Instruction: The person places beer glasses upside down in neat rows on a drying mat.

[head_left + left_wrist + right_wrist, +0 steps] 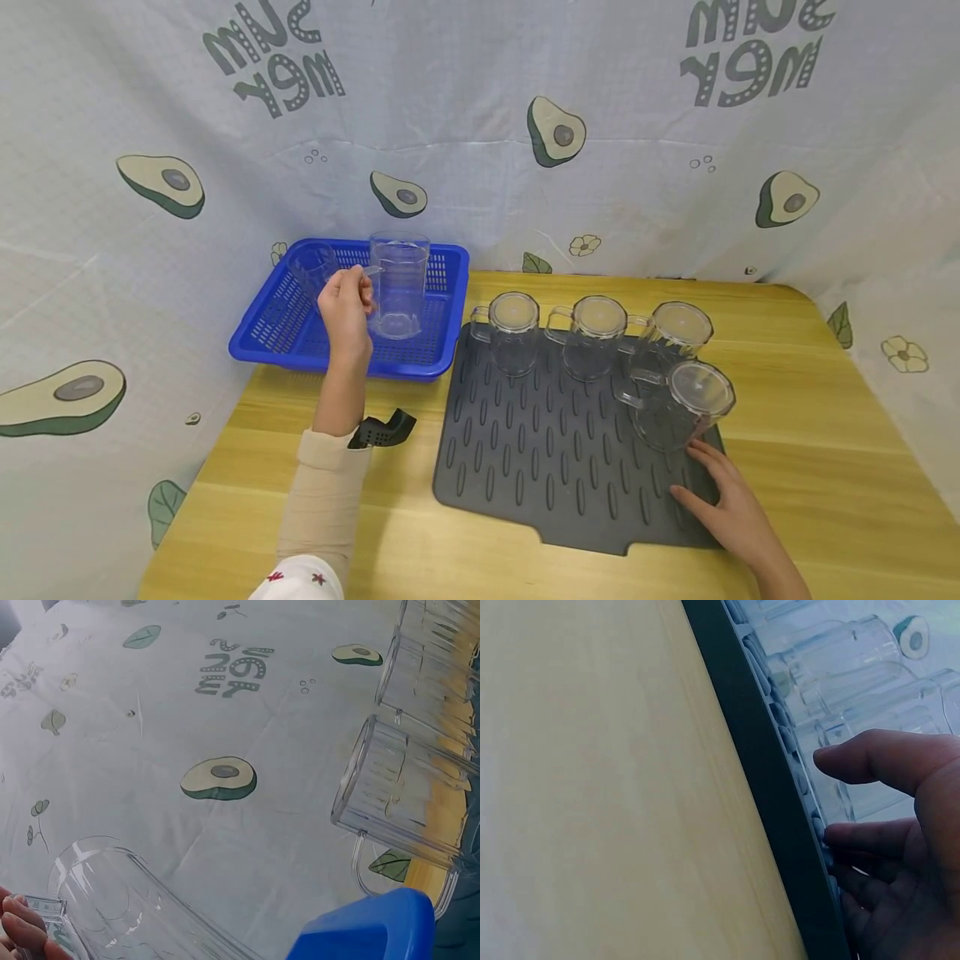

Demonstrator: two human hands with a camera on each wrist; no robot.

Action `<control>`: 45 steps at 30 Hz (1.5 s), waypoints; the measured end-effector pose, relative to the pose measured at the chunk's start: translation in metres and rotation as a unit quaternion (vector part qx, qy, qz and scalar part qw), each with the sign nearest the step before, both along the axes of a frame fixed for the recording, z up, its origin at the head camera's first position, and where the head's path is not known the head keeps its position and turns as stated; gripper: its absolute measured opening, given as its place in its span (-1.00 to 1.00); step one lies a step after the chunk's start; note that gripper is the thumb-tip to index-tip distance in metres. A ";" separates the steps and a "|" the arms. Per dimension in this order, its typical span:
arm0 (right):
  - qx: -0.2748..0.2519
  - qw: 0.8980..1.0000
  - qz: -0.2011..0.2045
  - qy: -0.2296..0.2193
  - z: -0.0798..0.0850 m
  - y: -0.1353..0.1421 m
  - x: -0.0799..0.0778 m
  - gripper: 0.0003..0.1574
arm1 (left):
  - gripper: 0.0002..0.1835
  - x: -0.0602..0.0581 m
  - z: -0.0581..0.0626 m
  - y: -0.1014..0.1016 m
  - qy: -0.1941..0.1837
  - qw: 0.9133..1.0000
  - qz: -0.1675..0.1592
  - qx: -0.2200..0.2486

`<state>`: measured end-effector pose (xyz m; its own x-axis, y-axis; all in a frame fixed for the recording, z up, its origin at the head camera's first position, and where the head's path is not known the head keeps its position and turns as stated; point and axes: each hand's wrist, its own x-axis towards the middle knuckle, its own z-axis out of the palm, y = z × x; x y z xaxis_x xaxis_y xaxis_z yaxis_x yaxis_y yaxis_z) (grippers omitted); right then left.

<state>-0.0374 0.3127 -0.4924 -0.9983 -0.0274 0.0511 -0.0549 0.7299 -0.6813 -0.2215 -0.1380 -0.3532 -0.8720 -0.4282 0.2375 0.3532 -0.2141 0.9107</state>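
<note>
My left hand (347, 308) pinches the handle of a tall clear mug (401, 292), which stands upright in or just over the blue basket (352, 367). The left wrist view shows those fingers (26, 926) curled at the handle. Another clear glass (312, 265) leans in the basket's left side. On the grey drying mat (517, 467), my right hand (738, 512) has thumb and fingers spread, with fingertips right at the base of the nearest upside-down clear mug (682, 408). In the right wrist view, the thumb (855, 759) is apart from the fingers.
More clear mugs (513, 333) stand upside down in a row along the mat's back edge, handles to the left. The mat lies on a wooden table (810, 400). A white curtain (465, 108) with avocado prints hangs close behind.
</note>
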 end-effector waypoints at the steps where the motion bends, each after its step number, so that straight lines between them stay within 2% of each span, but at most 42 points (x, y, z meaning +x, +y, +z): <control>1: 0.001 1.000 0.000 0.000 0.000 0.000 0.000 -0.20 | -0.65 0.002 0.001 0.001 0.004 1.000 -0.005 0.003; 8: 0.002 1.000 0.000 0.002 0.001 -0.001 0.001 -0.21 | -0.65 0.016 0.008 0.009 0.010 1.000 -0.024 0.007; 13: 0.001 1.000 -0.001 -0.001 0.003 -0.002 0.001 -0.21 | -0.65 0.022 0.011 0.013 0.010 0.999 -0.030 0.015; 18: 0.001 0.999 -0.004 -0.032 0.007 -0.003 0.000 -0.17 | -0.66 0.027 0.010 0.016 0.020 0.999 -0.042 0.020; 24: 0.006 0.999 -0.007 -0.046 0.009 -0.003 -0.001 -0.15 | -0.64 0.035 0.011 0.021 0.028 0.996 -0.074 0.047; 31: 0.012 0.999 -0.007 -0.049 0.009 -0.003 -0.001 -0.15 | -0.64 0.047 0.015 0.032 0.034 0.991 -0.117 0.053; 36: 0.011 0.999 -0.007 -0.048 0.008 -0.002 -0.001 -0.15 | -0.63 0.054 0.013 0.040 0.027 0.987 -0.141 0.067; 45: 0.001 0.999 -0.002 -0.032 0.006 0.000 -0.001 -0.17 | -0.61 0.057 -0.001 0.057 0.005 0.980 -0.183 0.074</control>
